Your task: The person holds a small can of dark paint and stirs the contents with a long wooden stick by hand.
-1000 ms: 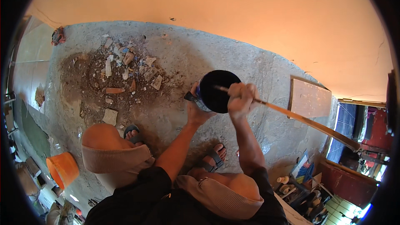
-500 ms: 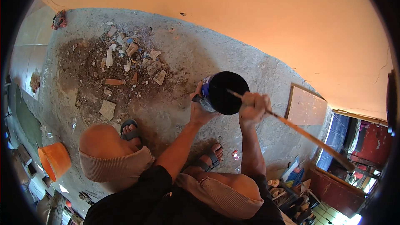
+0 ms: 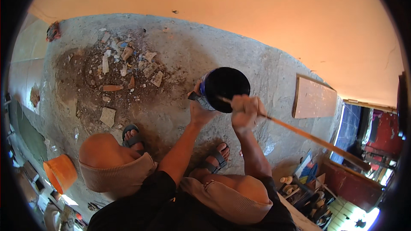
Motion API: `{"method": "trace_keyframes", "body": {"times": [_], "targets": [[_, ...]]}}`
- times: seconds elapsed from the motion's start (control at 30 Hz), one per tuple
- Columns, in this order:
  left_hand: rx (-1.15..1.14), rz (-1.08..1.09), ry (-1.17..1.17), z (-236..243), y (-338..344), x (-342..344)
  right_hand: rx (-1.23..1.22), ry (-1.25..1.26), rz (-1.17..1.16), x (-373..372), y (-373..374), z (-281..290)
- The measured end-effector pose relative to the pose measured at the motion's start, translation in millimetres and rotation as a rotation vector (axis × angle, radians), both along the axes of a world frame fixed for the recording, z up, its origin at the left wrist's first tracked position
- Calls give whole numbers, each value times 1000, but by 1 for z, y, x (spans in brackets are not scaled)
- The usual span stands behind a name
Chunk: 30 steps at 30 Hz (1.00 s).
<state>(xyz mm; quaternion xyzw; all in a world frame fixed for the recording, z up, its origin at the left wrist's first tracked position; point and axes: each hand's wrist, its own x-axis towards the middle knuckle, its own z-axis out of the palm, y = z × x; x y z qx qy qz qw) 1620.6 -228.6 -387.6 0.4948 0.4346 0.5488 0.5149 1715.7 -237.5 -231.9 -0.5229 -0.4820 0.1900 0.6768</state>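
My left hand (image 3: 201, 111) grips the left side of a round blue container (image 3: 205, 83) with a very dark inside, tilted toward me in the middle of the view. A dark band or strap shows at that hand. My right hand (image 3: 247, 112) is closed round a long thin wooden stick (image 3: 308, 135), whose narrow upper end reaches into the container; the longer part slopes down to the right. Whether the tip touches the inside cannot be made out. Both forearms come up from the lower edge, between and beside my bent knees and sandalled feet.
A heap of rubble and tile pieces (image 3: 128, 64) lies left of the container. A board (image 3: 314, 98) leans by the orange wall (image 3: 239, 4). An orange bucket (image 3: 60, 173) lies at lower left. Assorted clutter (image 3: 308, 192) and a doorway (image 3: 359, 132) are at the right.
The container and both hands shifted slightly right half a second ago and now sit back a little left and higher in view. Both grips stay the same.
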Motion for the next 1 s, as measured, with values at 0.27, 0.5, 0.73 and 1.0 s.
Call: {"method": "trace_keyframes", "body": {"times": [0.27, 0.5, 0.73, 1.0], "targets": [[66, 47, -15, 12, 12, 2, 134, 151, 141, 38, -30, -19], [37, 39, 43, 22, -6, 3, 76, -531, -216, 49, 13, -11], [-63, -68, -75, -1, 3, -2, 114, -796, -194, 21, 22, -14], [-105, 8, 116, -2, -8, -7, 103, 112, 200, 9, -21, -12]]}}
